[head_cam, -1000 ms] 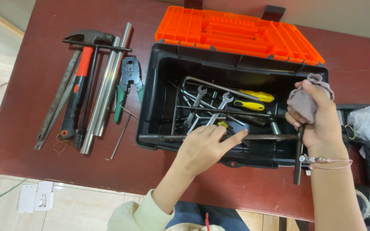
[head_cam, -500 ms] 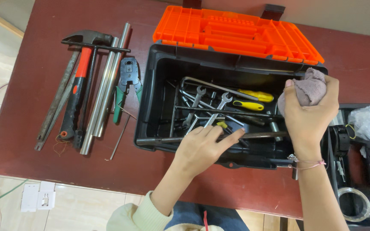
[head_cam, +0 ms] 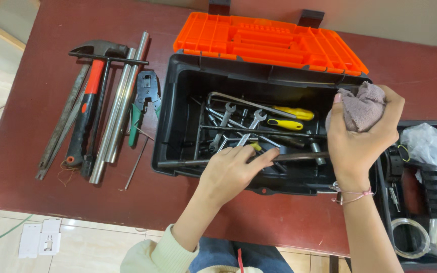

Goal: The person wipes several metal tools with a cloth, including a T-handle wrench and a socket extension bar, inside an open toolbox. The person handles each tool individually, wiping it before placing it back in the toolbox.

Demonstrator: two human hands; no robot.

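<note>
My left hand lies over a long dark metal rod and holds it against the front rim of the black toolbox, fingers stretched along it. My right hand is above the box's right end, closed around a crumpled grey-pink cloth. The orange lid stands open behind. Inside the box lie wrenches, a bent steel bar and yellow-handled screwdrivers.
Left of the box lie a hammer with a red and black handle, steel rods, a file, a T-handle and green-handled crimping pliers. A black tray at the right holds a tape roll and a plastic bag.
My right hand has lifted the cloth from the box's front right corner up and slightly left over its right end. The left hand has stayed on the rod.
</note>
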